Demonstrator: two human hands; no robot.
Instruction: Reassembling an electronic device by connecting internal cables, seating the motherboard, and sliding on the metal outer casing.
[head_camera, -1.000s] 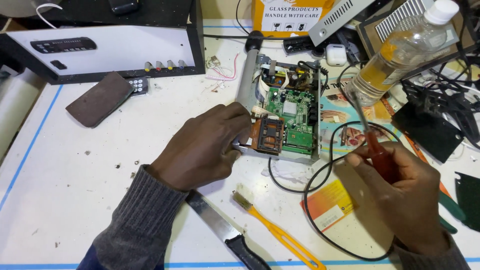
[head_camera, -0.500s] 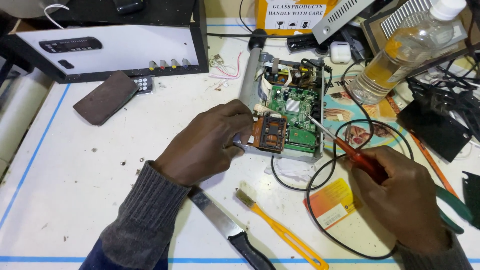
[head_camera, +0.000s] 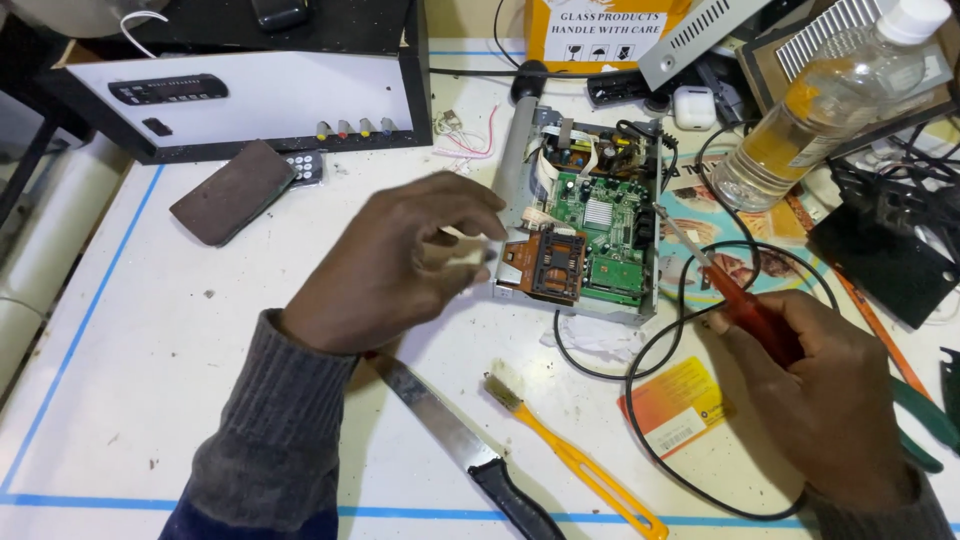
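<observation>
Off the chassis (head_camera: 585, 235) now, left hand (head_camera: 395, 265)

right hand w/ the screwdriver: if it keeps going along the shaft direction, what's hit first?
Probably the right edge of the open metal chassis, beside the green circuit board. The screwdriver in the right hand points up-left, tip about there; height above it is unclear.

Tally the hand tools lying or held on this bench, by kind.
Red-handled screwdriver, in the right hand: 1
Black-handled knife: 1
Orange-handled brush: 1
Green-handled pliers, partly hidden: 1
Total: 4
</observation>
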